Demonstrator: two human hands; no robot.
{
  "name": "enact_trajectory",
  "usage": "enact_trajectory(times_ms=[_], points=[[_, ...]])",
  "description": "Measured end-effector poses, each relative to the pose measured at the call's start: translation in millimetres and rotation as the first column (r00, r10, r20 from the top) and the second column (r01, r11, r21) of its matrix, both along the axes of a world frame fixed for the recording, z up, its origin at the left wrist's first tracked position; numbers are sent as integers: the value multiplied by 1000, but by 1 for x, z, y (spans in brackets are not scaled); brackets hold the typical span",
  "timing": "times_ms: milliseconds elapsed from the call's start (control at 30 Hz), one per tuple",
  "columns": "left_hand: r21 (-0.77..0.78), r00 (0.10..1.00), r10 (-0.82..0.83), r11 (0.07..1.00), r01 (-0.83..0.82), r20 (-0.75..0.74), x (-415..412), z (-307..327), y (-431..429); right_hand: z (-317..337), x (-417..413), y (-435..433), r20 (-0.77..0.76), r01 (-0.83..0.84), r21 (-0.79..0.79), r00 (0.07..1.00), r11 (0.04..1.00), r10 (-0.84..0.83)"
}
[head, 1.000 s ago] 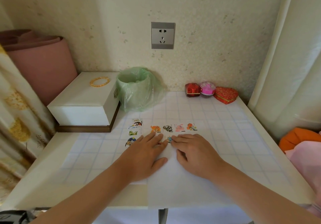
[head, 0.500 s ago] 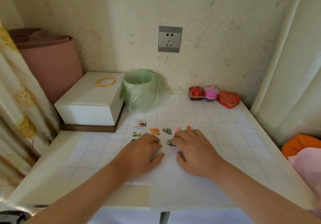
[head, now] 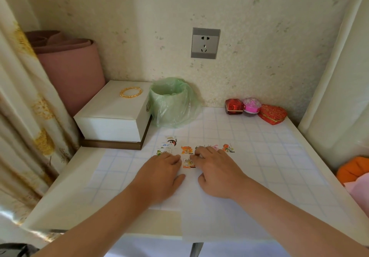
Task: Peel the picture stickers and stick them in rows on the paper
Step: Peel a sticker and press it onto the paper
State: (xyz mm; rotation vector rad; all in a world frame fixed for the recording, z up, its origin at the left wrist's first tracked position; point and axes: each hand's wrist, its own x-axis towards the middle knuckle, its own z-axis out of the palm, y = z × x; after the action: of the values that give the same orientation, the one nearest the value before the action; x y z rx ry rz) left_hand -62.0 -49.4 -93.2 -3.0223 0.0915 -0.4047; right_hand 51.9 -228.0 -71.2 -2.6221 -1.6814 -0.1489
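A white sheet of paper (head: 209, 212) lies on the desk and hangs over its front edge. A row of picture stickers runs along its far end: an orange one (head: 186, 149) at the left and another (head: 228, 148) at the right, with the ones between them partly hidden by my right hand. Below the row sits a single sticker (head: 188, 162) between my two hands. My left hand (head: 159, 174) rests flat on the paper, fingers together. My right hand (head: 216, 169) lies palm down, its fingertips at that sticker's right edge. A small pile of loose stickers (head: 167, 145) lies beyond my left hand.
A blue-grid mat (head: 269, 157) covers the desk. A white box (head: 113, 117) with a gold bangle (head: 130, 92) stands at the back left, next to a bin lined with a green bag (head: 171, 103). Three small trinket boxes (head: 255, 110) sit at the back right.
Both hands have drawn slightly apart, which uncovers the single sticker under the row. The camera view has shifted, so the scene sits differently in frame.
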Motion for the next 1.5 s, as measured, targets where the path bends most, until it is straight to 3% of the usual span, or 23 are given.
enact_trajectory(times_ms=[267, 367, 500, 700, 867, 1033, 1200, 1333, 1500], points=[[-86, 986, -138, 986, 146, 91, -8, 3, 0, 0, -1, 1, -29, 32, 31, 999, 999, -31], [-125, 988, -149, 980, 154, 49, -10, 6, 0, 1, -6, -5, 20, -1, 47, 1000, 999, 0], [-132, 993, -106, 986, 98, -57, -15, 8, 0, -2, -11, -17, -38, -103, 85, 994, 991, 107], [-160, 972, -38, 987, 1, -233, -10, 16, -6, 1, -9, -20, -46, 2, 103, 999, 995, 3], [-147, 987, -45, 989, 22, -152, -6, 18, -6, 12, -6, -5, -50, 33, 59, 998, 998, -30], [-332, 995, 95, 939, -93, -10, -3, 40, 20, 22, -4, 22, -121, 61, 121, 992, 991, -46], [-372, 969, 182, 899, -234, -169, -14, 48, 49, 31, -15, 56, -275, 80, 174, 961, 981, -30], [-342, 966, 148, 915, -215, -212, -19, 38, 50, 29, -21, 78, -339, 77, 122, 940, 990, -31], [-258, 958, 191, 935, -244, -214, -21, 32, 54, 23, -20, 90, -284, 56, -40, 957, 998, -65]])
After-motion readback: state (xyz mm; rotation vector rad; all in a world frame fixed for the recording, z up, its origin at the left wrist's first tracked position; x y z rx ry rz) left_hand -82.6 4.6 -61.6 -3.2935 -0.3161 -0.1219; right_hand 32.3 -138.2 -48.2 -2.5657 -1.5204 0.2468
